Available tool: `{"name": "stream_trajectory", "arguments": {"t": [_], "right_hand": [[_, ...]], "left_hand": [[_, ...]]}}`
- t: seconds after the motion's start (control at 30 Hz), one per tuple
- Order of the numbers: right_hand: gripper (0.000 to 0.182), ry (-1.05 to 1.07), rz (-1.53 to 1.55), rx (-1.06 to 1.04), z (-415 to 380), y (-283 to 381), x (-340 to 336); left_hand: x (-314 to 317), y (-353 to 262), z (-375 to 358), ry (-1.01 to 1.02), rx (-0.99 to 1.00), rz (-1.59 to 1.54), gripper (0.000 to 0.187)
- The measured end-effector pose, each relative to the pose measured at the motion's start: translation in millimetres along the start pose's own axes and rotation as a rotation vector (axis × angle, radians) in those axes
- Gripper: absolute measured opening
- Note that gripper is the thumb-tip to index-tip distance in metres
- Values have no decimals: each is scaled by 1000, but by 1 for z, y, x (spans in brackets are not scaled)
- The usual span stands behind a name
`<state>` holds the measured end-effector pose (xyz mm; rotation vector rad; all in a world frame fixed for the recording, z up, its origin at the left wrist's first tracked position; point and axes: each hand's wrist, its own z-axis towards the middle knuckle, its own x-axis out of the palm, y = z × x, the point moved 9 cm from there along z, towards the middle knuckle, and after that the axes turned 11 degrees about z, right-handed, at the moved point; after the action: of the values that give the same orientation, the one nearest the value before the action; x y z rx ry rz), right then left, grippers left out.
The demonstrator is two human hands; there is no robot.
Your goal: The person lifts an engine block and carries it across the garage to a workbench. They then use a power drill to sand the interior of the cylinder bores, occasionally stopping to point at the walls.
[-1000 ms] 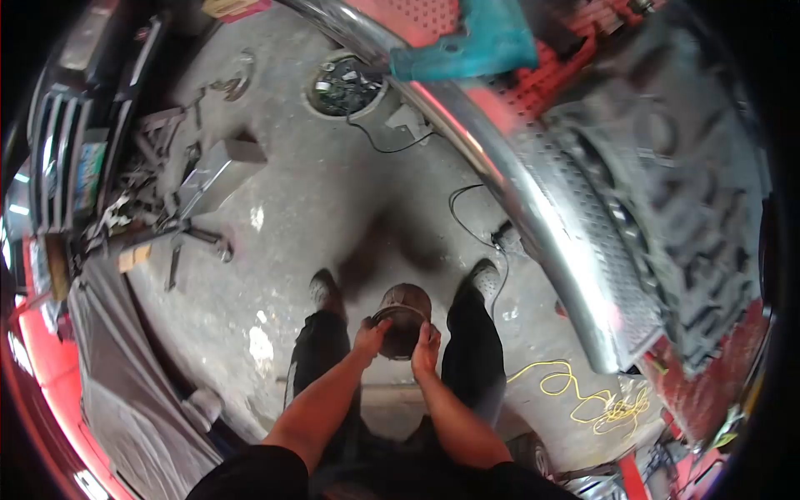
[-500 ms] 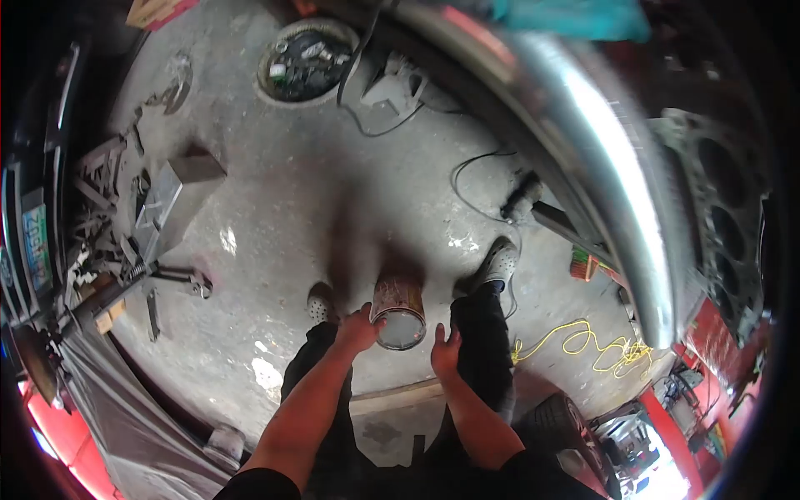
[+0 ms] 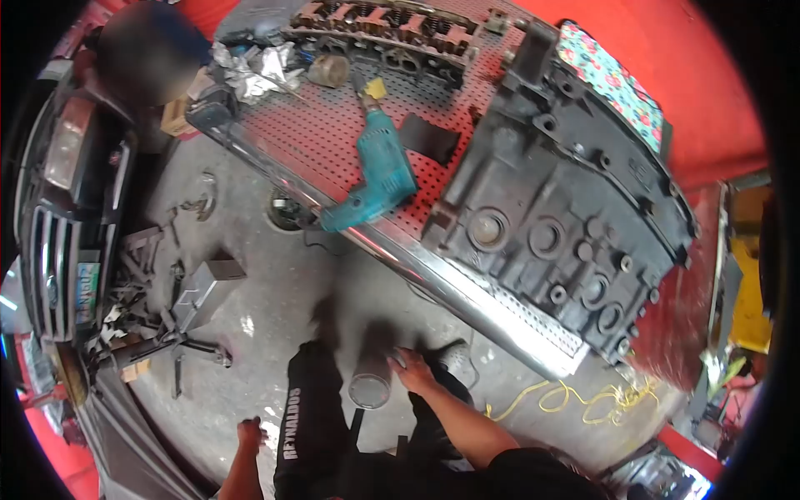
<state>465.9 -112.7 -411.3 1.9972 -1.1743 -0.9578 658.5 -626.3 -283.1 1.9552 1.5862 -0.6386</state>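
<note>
On the floor between my legs stands a round metal can (image 3: 369, 390). My right hand (image 3: 412, 372) is beside its right side, fingers apart and holding nothing. Off to the left of my leg, my left hand (image 3: 252, 433) hangs over the floor with its fingers curled; whether anything is in them is too small to tell. A teal power drill (image 3: 385, 162) lies on the red perforated table (image 3: 292, 146), beside a large grey engine block (image 3: 550, 225).
A cylinder head (image 3: 383, 33) lies at the table's back. A black car (image 3: 75, 208) and metal stands (image 3: 179, 342) are at the left. Yellow cord (image 3: 554, 398) lies on the floor at the right. A person (image 3: 150, 54) is at the upper left.
The view has risen to show the tabletop. My left hand has moved away from the can to the left, and its fingers have curled. My right hand is now nearer the can.
</note>
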Motion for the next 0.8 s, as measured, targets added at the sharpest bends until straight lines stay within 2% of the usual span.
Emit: {"name": "stream_trajectory", "arguments": {"t": [0.03,0.07,0.1,0.13,0.17,0.2,0.23,0.27,0.3,0.33,0.37,0.4,0.43,0.53,0.67,0.7,0.77,0.8], "right_hand": [[59,21,-2,-93,18,4,1],[59,48,-14,-85,32,-3,9],[59,164,-43,2,40,-13,24],[59,277,-75,89,45,-23,39],[60,368,-100,165,60,-29,55],[61,452,-73,48,72,-28,70],[64,422,43,129,84,-61,89],[65,496,83,117,96,-95,118],[48,376,-38,-6,98,-89,117],[51,378,-76,-195,104,-116,145],[50,528,-22,-65,99,-117,150],[48,438,-55,-24,105,-155,182],[43,668,-644,-541,87,-151,215],[28,510,-301,-206,84,-167,224],[30,493,-279,-63,98,-181,224],[30,486,-290,-37,106,-184,220],[31,473,-291,19,112,-194,215],[31,463,-295,44,114,-199,211]], "left_hand": [[-10,4,-5,-37,44,-6,30],[-23,-6,25,-229,248,158,37],[-31,-12,54,-413,440,334,45],[-31,-137,-70,-544,609,336,51],[-21,-208,-95,-418,559,242,54],[-13,-296,-153,-537,870,207,59],[-2,-370,-208,-818,1275,385,61],[8,-430,-274,-1002,1547,389,64],[15,-474,-326,-1062,1671,391,68],[25,-507,-365,-1088,1717,395,75],[38,-529,-393,-1111,1753,416,81],[50,-546,-412,-1137,1793,434,87],[64,-561,-411,-1111,1751,496,92],[96,-587,-392,-1010,1606,686,108],[103,-584,-389,-1041,1718,690,100],[105,-591,-382,-932,1753,650,94],[106,-590,-379,-942,1898,607,91],[105,-590,-382,-873,1807,556,91]]}}
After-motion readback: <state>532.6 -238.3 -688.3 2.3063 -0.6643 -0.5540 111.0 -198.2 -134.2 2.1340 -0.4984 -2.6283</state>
